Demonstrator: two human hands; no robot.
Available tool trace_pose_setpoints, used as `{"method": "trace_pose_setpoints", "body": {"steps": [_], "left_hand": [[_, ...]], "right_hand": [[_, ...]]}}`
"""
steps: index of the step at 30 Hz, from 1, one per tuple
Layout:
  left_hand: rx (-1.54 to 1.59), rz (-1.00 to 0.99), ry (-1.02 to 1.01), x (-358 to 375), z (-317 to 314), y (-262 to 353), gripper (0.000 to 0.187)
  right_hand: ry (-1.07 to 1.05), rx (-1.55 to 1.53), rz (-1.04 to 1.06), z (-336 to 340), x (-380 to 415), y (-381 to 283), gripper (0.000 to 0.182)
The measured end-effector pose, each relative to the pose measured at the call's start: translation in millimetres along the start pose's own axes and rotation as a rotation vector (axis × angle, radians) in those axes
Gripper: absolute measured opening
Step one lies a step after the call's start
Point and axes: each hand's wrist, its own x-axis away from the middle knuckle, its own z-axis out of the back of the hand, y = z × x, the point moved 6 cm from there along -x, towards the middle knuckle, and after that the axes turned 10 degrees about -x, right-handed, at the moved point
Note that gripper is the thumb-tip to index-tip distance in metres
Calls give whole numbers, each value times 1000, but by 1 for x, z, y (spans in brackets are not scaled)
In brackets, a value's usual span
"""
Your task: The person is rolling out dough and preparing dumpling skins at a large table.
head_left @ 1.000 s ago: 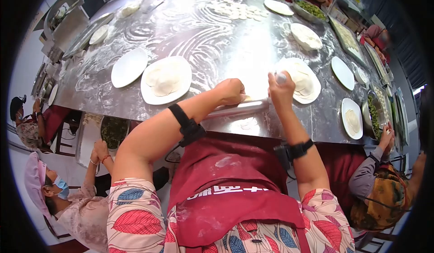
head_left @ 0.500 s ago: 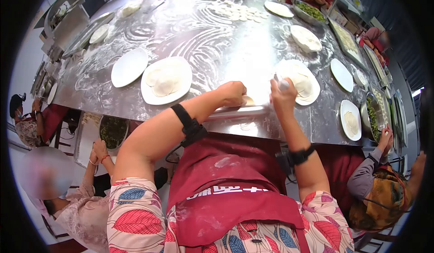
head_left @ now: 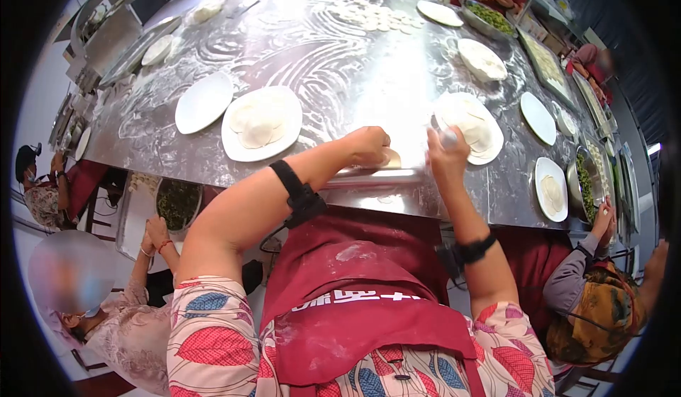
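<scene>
My left hand (head_left: 369, 146) is closed at the edge of a small dough wrapper (head_left: 390, 159) on the steel table, its fingers largely hiding the dough. To its right, my right hand (head_left: 445, 161) is wrapped round what looks like a rolling pin (head_left: 448, 138). Only its pale, rounded end shows, smeared by motion. Just beyond that hand, a white plate (head_left: 493, 154) bears overlapping flat, round wrappers (head_left: 471, 122). Left of my left hand stands another white plate (head_left: 230, 145) with a pile of wrappers (head_left: 258, 124).
Flour streaks the steel table (head_left: 284, 64). Small dough pieces (head_left: 376, 18) lie at the far side. Bare plates (head_left: 204, 103) (head_left: 538, 118), a plate with wrappers (head_left: 551, 190) and a bowl of green filling (head_left: 584, 184) stand around. Co-workers sit on both sides, hands (head_left: 153, 235) close by.
Slightly more of the dough wrapper shows beside my left hand. My right hand has shifted very little with the pale thing in it. The plates are where they were.
</scene>
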Motion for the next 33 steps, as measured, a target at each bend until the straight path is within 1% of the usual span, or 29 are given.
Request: {"method": "trace_pose_setpoints", "body": {"steps": [1,2,4,5,6,8,11,12,13,16,19,20,21,22,23,26,28,30,31,32,33], "left_hand": [[-10,-9,-20,-2,-3,-3,27],[123,32,-34,2,-4,-9,25],[376,118,-70,12,-7,-17,21],[338,83,-69,10,-12,-21,21],[281,56,-19,11,-8,-18,20],[171,0,93,10,2,-6,20],[133,40,74,3,1,-4,20],[137,55,70,1,1,-6,19],[86,21,47,1,-1,-7,17],[280,93,92,1,-5,-23,14],[286,41,27,8,-9,-24,13],[272,29,13,10,-9,-21,13],[230,42,47,9,-6,-19,13],[187,56,82,9,-3,-15,14],[142,72,118,9,1,-14,15],[235,136,97,-5,-6,-37,22],[93,119,70,7,4,-19,27],[-1,49,136,-11,-13,-32,28],[52,87,122,-12,-17,-34,27],[113,94,117,-5,-14,-28,27],[100,41,129,-3,-12,-23,23]], "right_hand": [[12,-117,-154,10,19,-14,17],[24,-236,-314,14,32,-27,16],[13,-214,-246,13,30,-27,16],[17,-205,-214,14,30,-27,15],[28,-204,-190,6,18,-20,18],[-11,-74,-16,-14,-13,6,20],[-39,-83,-52,-26,-26,13,22],[-27,-121,-91,-22,-21,9,22],[-19,-155,-132,-12,-8,-2,22],[33,-216,-227,17,37,-30,22],[32,-224,-238,16,39,-33,21],[18,-207,-225,10,29,-27,21],[5,-192,-209,-1,10,-16,20],[7,-90,-81,-11,-7,-8,20],[0,-95,-99,-23,-20,4,20],[-18,-80,-55,-35,-33,22,18],[-1,-177,-185,-19,-13,-2,14],[7,-182,-197,5,17,-22,12],[40,-288,-209,14,34,-17,14],[50,-266,-269,19,46,-29,16],[35,-248,-243,23,55,-37,18]]}}
